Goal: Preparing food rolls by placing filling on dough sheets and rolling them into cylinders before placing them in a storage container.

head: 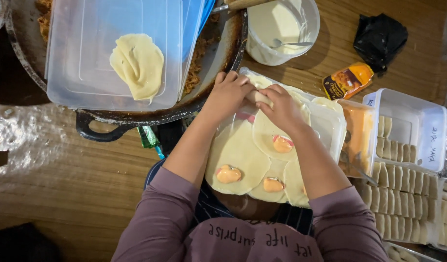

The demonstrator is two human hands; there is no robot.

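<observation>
Two hands work together at the far edge of a clear lid: left hand point(229, 92) and right hand point(280, 107) both pinch one rolled wrapper point(259, 97) between closed fingers. Three flat wrappers point(240, 150) lie nearer, each bearing one orange-pink filling point(228, 173). One loose wrapper stack point(137, 64) rests on a container lid, far left. One white tub point(280, 29) of batter holds one spoon point(291, 43). Finished rolls point(403, 187) fill trays, right.

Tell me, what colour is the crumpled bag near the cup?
Black. The bag shows in the head view, top right on the wooden table, beside the white cup.
</observation>
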